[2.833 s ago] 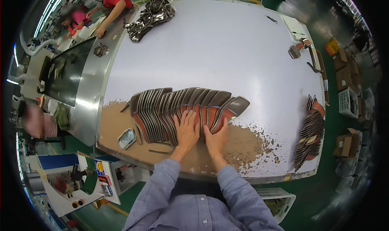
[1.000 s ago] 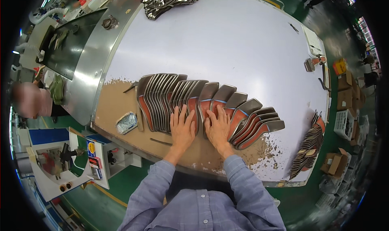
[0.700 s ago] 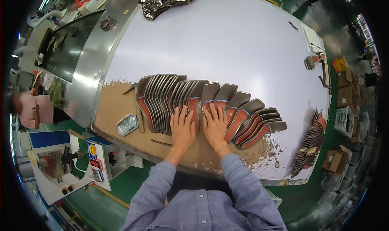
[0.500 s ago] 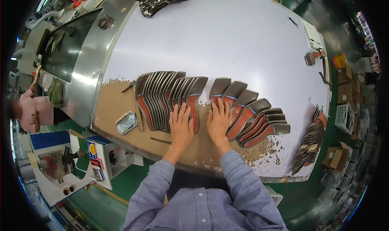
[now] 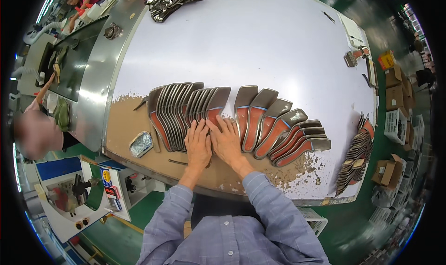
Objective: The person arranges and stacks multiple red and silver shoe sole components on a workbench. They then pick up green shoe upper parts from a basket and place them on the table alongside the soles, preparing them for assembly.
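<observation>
On the table's worn brown part lies a left row of curved shoe-upper pieces (image 5: 160,98), overlapping and standing nearly edge to edge, with glossy dark ends and orange-brown undersides. My left hand (image 5: 199,144) rests on the lower right of this row, fingers stretched out. Close beside it, my right hand (image 5: 228,142) lies on the row's rightmost piece (image 5: 219,98), its fingers extended and hiding the lower part. Right of my hands spreads a fan of similar pieces (image 5: 267,100), some with a thin blue line across them. Neither hand holds anything.
A foil-like block (image 5: 141,144) and a thin dark strip (image 5: 178,162) lie left. At the right edge sit a piled row of pieces (image 5: 351,165) and a tape dispenser (image 5: 357,56). Shiny dark pieces (image 5: 179,0) lie far back. A co-worker (image 5: 39,130) is at left.
My right hand has moved left from the fan to the left row's last piece, beside my left hand. My left hand has shifted slightly left. The co-worker's arm has reached farther out.
</observation>
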Demonstrator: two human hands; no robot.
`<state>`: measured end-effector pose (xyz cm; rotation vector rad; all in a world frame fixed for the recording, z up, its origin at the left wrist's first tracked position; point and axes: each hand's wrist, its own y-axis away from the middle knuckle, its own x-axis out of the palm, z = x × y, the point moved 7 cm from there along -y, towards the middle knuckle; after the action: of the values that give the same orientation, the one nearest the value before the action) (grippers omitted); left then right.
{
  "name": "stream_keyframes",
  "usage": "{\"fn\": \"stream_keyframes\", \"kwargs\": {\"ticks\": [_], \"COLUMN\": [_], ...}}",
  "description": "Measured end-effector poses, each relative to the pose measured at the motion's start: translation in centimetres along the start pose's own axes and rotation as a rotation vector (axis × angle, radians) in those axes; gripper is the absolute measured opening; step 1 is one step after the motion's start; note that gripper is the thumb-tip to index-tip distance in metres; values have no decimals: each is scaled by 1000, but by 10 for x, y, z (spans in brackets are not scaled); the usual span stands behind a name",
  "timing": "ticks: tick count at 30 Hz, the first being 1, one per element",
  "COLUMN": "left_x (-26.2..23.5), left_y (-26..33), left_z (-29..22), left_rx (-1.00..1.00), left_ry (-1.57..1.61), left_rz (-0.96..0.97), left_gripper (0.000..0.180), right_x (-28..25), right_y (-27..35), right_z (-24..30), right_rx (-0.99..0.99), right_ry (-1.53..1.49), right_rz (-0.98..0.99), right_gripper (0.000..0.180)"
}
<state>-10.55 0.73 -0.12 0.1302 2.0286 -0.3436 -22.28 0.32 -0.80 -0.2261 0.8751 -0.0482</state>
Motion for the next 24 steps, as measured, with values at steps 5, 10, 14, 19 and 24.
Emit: {"fn": "stream_keyframes", "kwargs": {"ticks": [5,10,14,19,24], "left_x": [-3,-4,-8,-10,-17], "left_y": [-1,2,3,4,6], "left_z": [-5,-2,-1,4,9], "left_rx": [4,1,-4,-48,-99], "left_ry": [6,26,23,9,-6], "left_rz": [-26,-48,-61,-73,-104], "left_gripper": [40,44,48,50,51], "right_x": [1,-2,-9,-16,-20], "right_y": [4,3,2,-2,-1], "right_z": [-10,-18,-21,-24,-33], "right_rx": [104,239,300,295,280], "right_ry": [-11,22,28,28,53], "right_rz": [-8,-78,-165,-155,-192], "right_gripper": [47,47,46,46,43]}}
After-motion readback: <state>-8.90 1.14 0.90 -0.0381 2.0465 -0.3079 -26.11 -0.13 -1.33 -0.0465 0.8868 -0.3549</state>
